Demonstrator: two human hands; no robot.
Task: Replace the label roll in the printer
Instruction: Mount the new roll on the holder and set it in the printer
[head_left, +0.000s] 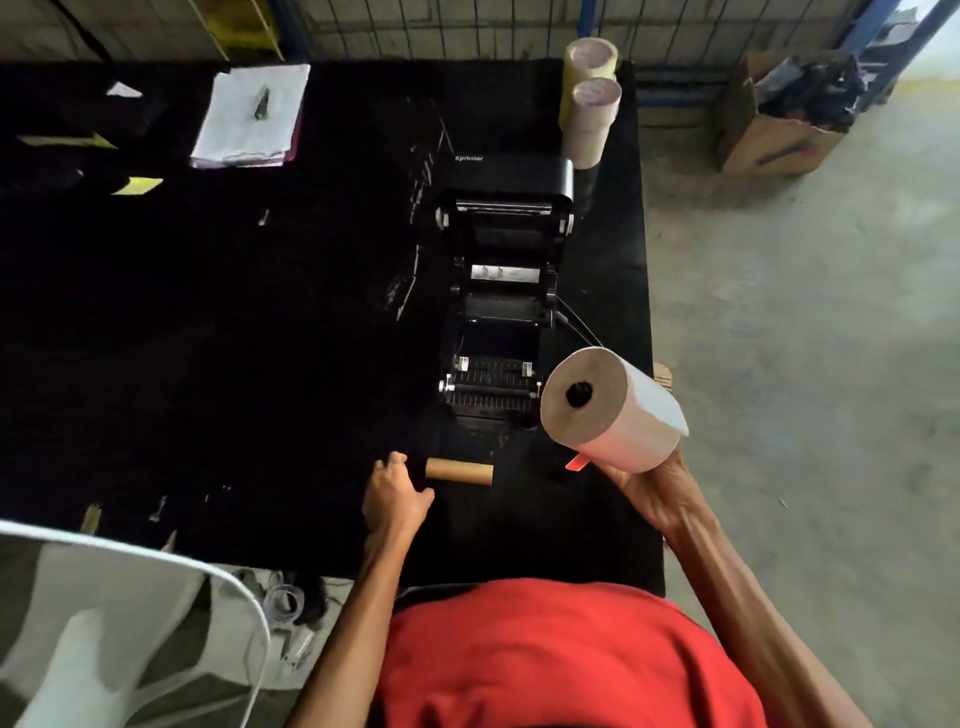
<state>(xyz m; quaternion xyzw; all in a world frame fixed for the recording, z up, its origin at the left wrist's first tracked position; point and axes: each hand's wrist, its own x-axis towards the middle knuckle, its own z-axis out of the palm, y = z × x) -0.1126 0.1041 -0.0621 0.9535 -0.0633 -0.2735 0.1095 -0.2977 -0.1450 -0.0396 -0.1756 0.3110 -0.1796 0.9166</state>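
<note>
Black table (260, 338), concrete floor right; printer (501, 291) open, bay empty; right hand (652, 488) grips full label roll (610, 410) from beneath, just right of bay, axis tilted toward viewer; left hand (397, 493) loosely curled, empty, beside spent core (460, 472).

On your table (260, 338) the printer (501, 291) stands at 12 o'clock, the empty core (460, 471) just before it, tape rolls (589, 104) behind at 1 o'clock.

Black table (260, 364): open printer (501, 291), cardboard core (460, 471), paper stack (252, 117), two tape rolls (589, 104).
</note>
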